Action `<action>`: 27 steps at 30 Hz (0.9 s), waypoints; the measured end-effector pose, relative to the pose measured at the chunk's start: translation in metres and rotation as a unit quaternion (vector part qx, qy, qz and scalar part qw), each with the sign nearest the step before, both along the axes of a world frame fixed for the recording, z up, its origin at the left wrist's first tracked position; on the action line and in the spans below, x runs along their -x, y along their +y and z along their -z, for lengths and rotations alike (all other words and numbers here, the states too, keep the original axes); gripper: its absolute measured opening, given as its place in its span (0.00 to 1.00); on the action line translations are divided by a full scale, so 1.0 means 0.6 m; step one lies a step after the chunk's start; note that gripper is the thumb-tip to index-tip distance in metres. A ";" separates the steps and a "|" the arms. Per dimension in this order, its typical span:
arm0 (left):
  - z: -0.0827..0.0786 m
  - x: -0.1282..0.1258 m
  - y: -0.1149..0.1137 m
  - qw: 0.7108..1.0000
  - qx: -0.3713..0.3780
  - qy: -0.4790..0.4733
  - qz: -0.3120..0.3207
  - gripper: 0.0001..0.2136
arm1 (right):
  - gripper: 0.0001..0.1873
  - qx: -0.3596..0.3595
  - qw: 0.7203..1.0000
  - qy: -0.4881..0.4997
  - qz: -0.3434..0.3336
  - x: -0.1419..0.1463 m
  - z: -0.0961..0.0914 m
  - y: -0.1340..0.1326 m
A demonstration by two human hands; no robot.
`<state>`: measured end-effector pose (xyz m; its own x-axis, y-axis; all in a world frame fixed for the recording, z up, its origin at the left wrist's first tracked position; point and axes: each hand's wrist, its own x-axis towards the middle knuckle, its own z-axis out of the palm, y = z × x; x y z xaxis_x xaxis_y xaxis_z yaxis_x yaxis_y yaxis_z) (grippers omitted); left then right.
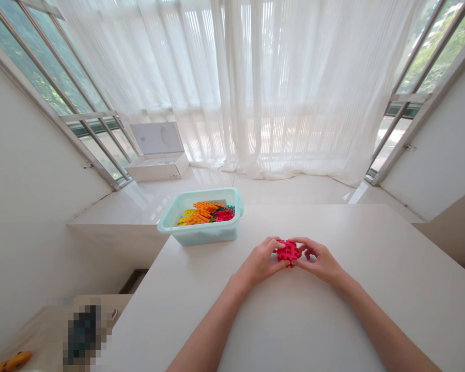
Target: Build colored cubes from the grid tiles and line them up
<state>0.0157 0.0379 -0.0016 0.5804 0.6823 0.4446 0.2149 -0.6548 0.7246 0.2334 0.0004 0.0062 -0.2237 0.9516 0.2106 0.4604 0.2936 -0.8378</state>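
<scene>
Between my two hands is a red interlocking plastic building block [289, 252] with notched edges, held just above or on the white table; which of the two I cannot tell. My left hand [261, 261] grips its left side, fingers on the far edge and thumb on the near edge. On the right side, my right hand [320, 261] pinches it between thumb and fingertips. Further off to the left, a light-green plastic bin [205, 236] contains orange interlocking pieces [203, 211], yellow pieces [186, 218], red pieces [223, 215] and some dark ones.
The white table [372, 258] spreads under my forearms. Beyond it, a white box [158, 168] with its lid raised stands on the window ledge, before white curtains [236, 93]. At lower left, a lower beige surface [42, 325] bears a blurred-out dark item and something yellow-orange [13, 361].
</scene>
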 end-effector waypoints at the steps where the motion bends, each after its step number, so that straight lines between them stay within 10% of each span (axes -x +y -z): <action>1: 0.001 0.000 -0.001 1.000 -0.007 0.001 -0.007 0.14 | 0.22 0.002 1.000 0.001 -0.002 0.000 -0.001 0.000; 27: 0.002 -0.006 -0.006 1.000 0.017 -0.015 -0.006 0.14 | 0.21 -0.026 0.999 -0.006 -0.021 -0.001 -0.003 -0.003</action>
<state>0.0192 0.0344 -0.0031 0.5595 0.7038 0.4376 0.2004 -0.6272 0.7526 0.2340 -0.0016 0.0083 -0.2665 0.9291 0.2564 0.4570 0.3560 -0.8151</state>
